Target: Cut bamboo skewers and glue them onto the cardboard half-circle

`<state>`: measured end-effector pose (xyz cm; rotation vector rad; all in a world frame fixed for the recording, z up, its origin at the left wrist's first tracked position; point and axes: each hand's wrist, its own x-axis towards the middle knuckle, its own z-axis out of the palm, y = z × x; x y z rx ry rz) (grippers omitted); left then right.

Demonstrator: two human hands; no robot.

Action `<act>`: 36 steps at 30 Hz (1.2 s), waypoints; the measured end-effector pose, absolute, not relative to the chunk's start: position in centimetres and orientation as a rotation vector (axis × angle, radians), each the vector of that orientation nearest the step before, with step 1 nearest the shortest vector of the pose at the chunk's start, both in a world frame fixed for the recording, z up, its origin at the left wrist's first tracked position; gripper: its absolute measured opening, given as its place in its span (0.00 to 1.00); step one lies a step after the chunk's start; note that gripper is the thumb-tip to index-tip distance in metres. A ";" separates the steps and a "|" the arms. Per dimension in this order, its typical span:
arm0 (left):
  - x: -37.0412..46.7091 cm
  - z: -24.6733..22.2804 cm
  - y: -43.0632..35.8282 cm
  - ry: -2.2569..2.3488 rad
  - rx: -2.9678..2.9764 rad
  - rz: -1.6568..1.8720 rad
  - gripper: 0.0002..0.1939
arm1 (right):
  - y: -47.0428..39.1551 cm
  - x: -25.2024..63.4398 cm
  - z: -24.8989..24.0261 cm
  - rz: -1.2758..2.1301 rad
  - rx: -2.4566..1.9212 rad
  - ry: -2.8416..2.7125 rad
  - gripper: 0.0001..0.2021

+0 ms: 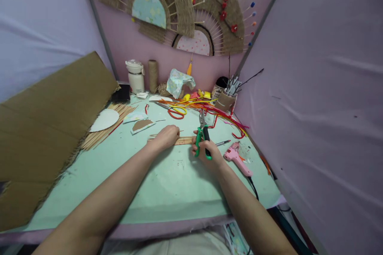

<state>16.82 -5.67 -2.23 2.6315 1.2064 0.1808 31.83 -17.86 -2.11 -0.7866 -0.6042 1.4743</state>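
My right hand [206, 151] is wrapped round green-and-black handled pruning shears [198, 139], whose metal blades point up and away. My left hand [168, 136] is closed at the left part of a wooden ruler-like strip [184, 140] with thin sticks along it. A short stick end shows by its fingertips; the rest of the grip is hidden. Just right of the shears lies a pen [223, 142]. Left of my left hand is a patterned fabric piece with brown cardboard [143, 125].
Large cardboard [54, 127] covers the left side, beside a bundle of sticks [98, 137]. Scissors [176, 114] and coloured pipe cleaners [221, 112] lie behind. A pink glue gun [238, 160] rests at right. Jar [136, 77], twine roll [153, 76] and cups stand at the back.
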 end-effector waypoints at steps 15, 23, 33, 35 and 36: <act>14.2 2.0 -5.0 1.292 2.340 0.845 0.13 | -18.7 31.7 -2.5 1.578 -0.980 -0.880 0.28; 14.3 1.3 -5.1 1.097 2.145 0.934 0.14 | -18.9 31.4 -2.2 1.550 -1.112 -1.002 0.29; 14.8 1.5 -6.1 1.044 2.083 0.770 0.17 | -19.1 31.2 -1.4 1.516 -1.175 -1.077 0.28; 14.8 1.6 -6.3 1.045 2.094 0.751 0.18 | -19.2 31.2 -1.3 1.513 -1.174 -1.077 0.28; 14.8 1.6 -6.3 1.048 2.099 0.742 0.18 | -19.2 31.2 -1.3 1.510 -1.171 -1.078 0.27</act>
